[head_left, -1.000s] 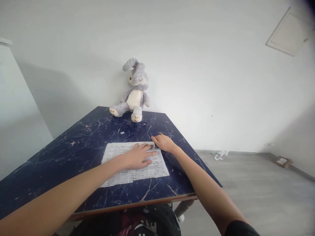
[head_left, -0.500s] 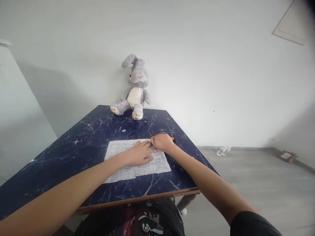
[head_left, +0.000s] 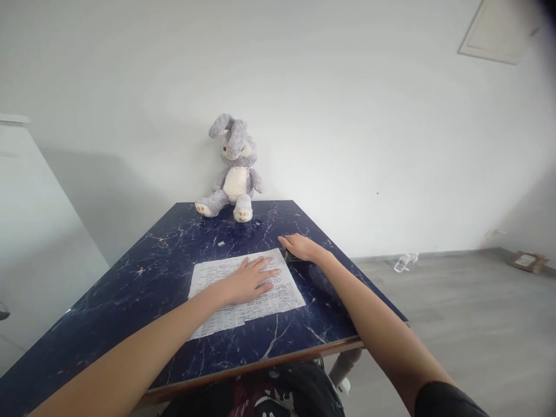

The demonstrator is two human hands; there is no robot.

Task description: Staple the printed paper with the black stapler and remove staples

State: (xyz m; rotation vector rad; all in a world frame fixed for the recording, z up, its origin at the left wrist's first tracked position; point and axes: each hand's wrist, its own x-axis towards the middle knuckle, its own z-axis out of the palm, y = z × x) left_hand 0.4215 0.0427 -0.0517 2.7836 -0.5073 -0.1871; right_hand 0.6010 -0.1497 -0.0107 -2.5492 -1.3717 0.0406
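A sheet of paper (head_left: 217, 321) covered in dense print lies slightly turned on the dark blue marbled table (head_left: 130, 295). My left hand (head_left: 249, 282) rests flat on it, fingers spread. Just past the paper's far right corner is my right hand (head_left: 302, 246), its fingers bent and close together. Under its palm shows part of a small dark object (head_left: 294, 258) with thin light marks; the hand covers the rest, and its kind cannot be made out.
A grey plush rabbit (head_left: 237, 182) sits at the table's far end against the white wall. A small whitish piece (head_left: 221, 244) lies beyond the paper. On the floor at right are a crumpled plastic packet (head_left: 405, 262) and a cardboard box (head_left: 527, 261). A white cabinet (head_left: 39, 231) stands left.
My right hand has moved right, off the paper's far edge and away from my left hand. The orange bit beside it no longer shows. The left hand stays spread on the paper. The view has shifted slightly.
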